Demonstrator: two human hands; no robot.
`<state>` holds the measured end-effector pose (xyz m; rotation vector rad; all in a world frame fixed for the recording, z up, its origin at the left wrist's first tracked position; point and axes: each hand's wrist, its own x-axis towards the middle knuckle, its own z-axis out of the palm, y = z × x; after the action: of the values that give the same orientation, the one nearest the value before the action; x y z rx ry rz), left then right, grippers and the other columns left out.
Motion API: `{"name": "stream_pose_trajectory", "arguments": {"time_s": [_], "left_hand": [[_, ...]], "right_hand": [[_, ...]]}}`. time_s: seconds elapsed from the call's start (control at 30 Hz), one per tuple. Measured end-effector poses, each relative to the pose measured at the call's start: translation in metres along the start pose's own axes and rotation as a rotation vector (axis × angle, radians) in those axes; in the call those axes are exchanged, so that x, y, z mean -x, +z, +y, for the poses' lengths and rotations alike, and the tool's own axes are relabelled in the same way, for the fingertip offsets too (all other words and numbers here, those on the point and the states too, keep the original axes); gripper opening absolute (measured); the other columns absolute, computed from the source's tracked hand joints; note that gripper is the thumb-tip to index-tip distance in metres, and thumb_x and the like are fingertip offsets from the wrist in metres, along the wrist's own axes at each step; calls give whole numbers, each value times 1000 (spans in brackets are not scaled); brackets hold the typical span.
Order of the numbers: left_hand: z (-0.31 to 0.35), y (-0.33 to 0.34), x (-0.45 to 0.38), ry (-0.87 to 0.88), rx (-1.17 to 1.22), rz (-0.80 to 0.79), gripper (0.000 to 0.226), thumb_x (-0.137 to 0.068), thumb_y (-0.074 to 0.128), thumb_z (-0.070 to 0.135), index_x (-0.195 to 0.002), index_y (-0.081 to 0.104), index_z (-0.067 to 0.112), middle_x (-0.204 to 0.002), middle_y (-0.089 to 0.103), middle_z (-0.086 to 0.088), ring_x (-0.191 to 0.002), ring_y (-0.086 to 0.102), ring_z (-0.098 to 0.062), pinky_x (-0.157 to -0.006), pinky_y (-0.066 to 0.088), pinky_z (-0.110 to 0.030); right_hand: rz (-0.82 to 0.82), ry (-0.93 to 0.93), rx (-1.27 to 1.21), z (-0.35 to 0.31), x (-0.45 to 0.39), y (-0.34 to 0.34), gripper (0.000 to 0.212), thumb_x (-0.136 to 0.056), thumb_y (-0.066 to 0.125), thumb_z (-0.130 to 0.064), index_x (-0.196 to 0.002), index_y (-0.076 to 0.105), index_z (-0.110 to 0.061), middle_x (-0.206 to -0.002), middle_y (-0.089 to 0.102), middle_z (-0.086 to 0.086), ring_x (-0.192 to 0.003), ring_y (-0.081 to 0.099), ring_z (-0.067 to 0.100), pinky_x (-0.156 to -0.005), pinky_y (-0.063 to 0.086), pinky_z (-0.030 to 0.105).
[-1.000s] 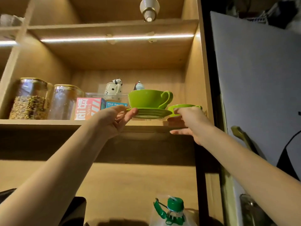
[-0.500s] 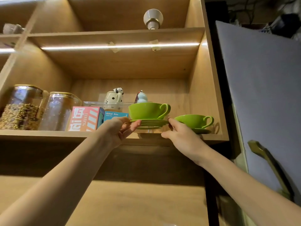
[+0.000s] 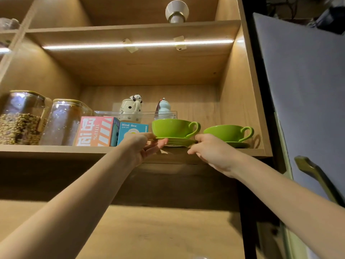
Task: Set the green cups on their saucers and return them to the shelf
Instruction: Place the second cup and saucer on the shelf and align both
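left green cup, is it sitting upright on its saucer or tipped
Upright. The left green cup sits level on its saucer, rim horizontal, handle pointing right. Both hands, left and right, hold the saucer's edges.

Both arms reach up, left hand and right hand pinching with curled fingers

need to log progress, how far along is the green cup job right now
Done: the right cup sits on its saucer on the shelf. In hand: the left hand and right hand hold the saucer under the left cup at the shelf's front edge. Left: seat it fully and let go.
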<state>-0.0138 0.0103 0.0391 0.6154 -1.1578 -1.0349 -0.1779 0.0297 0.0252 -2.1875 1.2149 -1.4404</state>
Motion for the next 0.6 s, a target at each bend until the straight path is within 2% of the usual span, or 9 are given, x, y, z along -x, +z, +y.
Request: {"name": "stream_pose_trajectory", "arguments": {"time_s": [0.1,0.2,0.23,0.33,0.43,0.47,0.53,0.6], "left_hand": [[-1,0,-3,-1,-21,15,8,-91,45,1,-83,44,0,-43,63,-17,-35,62,-17,-35,51,-22],[-1,2,-7,-10,-52,37,10,-91,47,4,-81,44,3,-66,64,-19,-36,63,-17,-39,54,-25],[-1,2,-8,-16,-60,36,11,-91,48,6,-80,45,4,-67,64,-19,-36,63,-16,-39,53,-25],[-1,0,-12,-46,-71,30,10,-90,49,7,-82,45,4,-44,64,-17,-37,64,-17,-43,54,-27],[0,-1,-16,-72,-88,33,8,-89,52,8,-85,48,3,-40,62,-16,-37,64,-18,-45,55,-28],[1,-1,-16,-82,-95,33,8,-89,52,8,-86,49,2,-39,62,-16,-37,64,-18,-46,55,-28],[2,1,-16,-100,-100,35,8,-87,54,8,-89,50,1,-42,63,-16,-36,63,-19,-47,55,-28],[2,2,-16,-105,-100,42,9,-86,56,7,-90,50,1,-57,65,-17,-34,62,-18,-45,54,-27]], "right_hand": [[-12,25,69,-4,-5,-1,36,-80,53,-8,-115,52,-1,-102,53,9,-102,52,22,-96,43,38],[-14,43,159,-9,-8,-1,29,-79,54,-8,-107,55,-3,-101,53,12,-101,51,29,-89,43,40],[-15,46,189,-10,-8,-1,30,-80,53,-8,-109,54,-3,-100,50,10,-101,49,29,-86,41,38],[-9,49,287,-14,-9,-1,39,-83,51,-5,-121,46,-2,-120,46,12,-115,44,28,-94,38,36],[-26,42,364,-17,-6,-1,39,-87,48,-5,-125,44,0,-133,46,15,-118,45,26,-92,37,30],[-35,39,400,-17,-5,0,36,-89,46,-6,-124,44,1,-129,49,16,-112,47,25,-86,36,28],[-57,23,489,-16,-3,1,30,-90,45,-9,-117,49,3,-107,55,16,-97,50,26,-71,38,26],[-77,7,557,-15,-1,3,26,-91,44,-12,-112,51,1,-90,49,10,-85,48,22,-57,35,24]]}}
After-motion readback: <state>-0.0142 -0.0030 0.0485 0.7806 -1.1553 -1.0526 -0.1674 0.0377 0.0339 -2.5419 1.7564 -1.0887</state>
